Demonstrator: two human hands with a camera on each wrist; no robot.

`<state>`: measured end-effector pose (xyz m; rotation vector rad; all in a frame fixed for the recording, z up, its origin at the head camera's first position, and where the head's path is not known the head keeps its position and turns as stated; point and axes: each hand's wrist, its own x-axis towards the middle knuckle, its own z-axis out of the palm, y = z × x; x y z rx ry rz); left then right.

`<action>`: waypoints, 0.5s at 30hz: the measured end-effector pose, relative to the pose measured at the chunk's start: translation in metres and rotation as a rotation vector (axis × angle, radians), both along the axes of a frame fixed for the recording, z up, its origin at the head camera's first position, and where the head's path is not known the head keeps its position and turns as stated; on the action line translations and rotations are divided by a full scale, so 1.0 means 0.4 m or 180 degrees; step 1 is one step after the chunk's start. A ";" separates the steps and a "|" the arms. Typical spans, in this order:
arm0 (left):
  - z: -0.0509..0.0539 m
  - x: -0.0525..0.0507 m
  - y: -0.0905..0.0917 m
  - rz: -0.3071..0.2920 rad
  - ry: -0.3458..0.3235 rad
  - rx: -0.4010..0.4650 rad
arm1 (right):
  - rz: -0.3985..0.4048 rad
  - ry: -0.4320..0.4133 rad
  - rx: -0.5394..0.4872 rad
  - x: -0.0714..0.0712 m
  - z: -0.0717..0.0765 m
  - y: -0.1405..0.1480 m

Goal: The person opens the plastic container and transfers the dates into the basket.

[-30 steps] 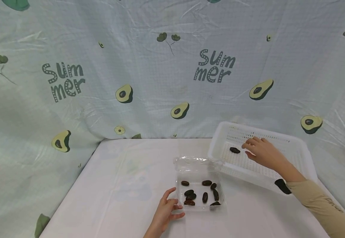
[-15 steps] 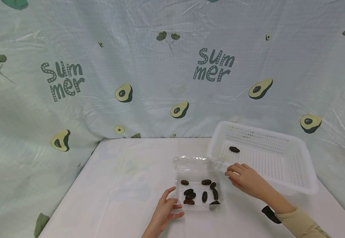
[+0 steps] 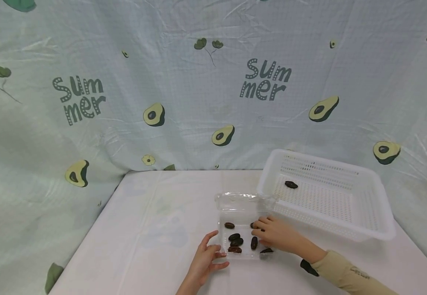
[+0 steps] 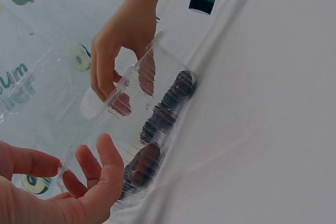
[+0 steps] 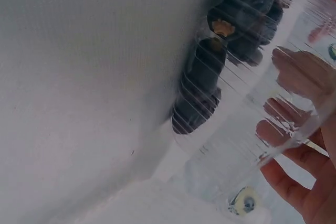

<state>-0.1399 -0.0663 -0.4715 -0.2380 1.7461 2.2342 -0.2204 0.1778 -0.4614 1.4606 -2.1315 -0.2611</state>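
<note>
A clear plastic clamshell box (image 3: 243,256) stands on the table with its lid raised at the back. Several dark brown dates (image 3: 236,242) lie in it. Along its left wall is my left hand (image 3: 206,262), fingers spread and fingertips touching the plastic. My right hand (image 3: 276,235) reaches down into the right side, above the dates there and partly hiding them. In the left wrist view that right hand (image 4: 123,40) has thumb and fingers apart, and I see nothing between them. Through the ribbed wall in the right wrist view, dates (image 5: 202,66) lie along the bottom.
A white perforated plastic basket (image 3: 379,200) stands at the back right, behind the box. A small dark clump that looks like dates (image 3: 291,184) lies in its left part. White cloth covers the table, and a printed curtain (image 3: 184,82) hangs behind it.
My right hand has left the basket, moving left and toward me into the clear box. The dark clump stays in the basket. My left hand keeps its place at the box.
</note>
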 end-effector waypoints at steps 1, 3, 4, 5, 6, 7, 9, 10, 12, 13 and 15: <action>-0.001 0.000 0.001 0.0001 0.0003 -0.0001 | 0.0023 -0.0003 0.0021 -0.002 -0.006 -0.004; 0.001 0.000 0.003 0.0013 -0.0009 -0.0001 | 0.0057 -0.0058 0.0043 -0.006 -0.015 -0.009; 0.002 0.001 0.003 0.0020 -0.0018 -0.0008 | 0.0054 -0.0084 0.0071 -0.008 -0.018 -0.012; 0.004 0.001 0.004 0.0031 -0.0029 -0.0013 | 0.0051 -0.0103 0.0091 -0.009 -0.020 -0.016; 0.005 0.001 0.004 0.0042 -0.0041 -0.0022 | 0.0046 -0.0118 0.0126 -0.011 -0.022 -0.019; 0.006 0.002 0.004 0.0049 -0.0050 -0.0030 | 0.0038 -0.0137 0.0164 -0.013 -0.023 -0.022; 0.007 0.002 0.004 0.0056 -0.0066 -0.0035 | 0.0036 -0.0143 0.0245 -0.014 -0.021 -0.028; 0.007 0.003 0.004 0.0058 -0.0073 -0.0039 | 0.0035 -0.0142 0.0288 -0.014 -0.021 -0.031; 0.007 0.003 0.004 0.0060 -0.0082 -0.0042 | 0.0044 -0.0102 0.0351 -0.015 -0.021 -0.035; 0.008 0.003 0.004 0.0060 -0.0083 -0.0043 | 0.0046 -0.0084 0.0376 -0.015 -0.020 -0.037; 0.007 0.003 0.004 0.0058 -0.0074 -0.0044 | 0.0042 -0.0052 0.0428 -0.015 -0.020 -0.039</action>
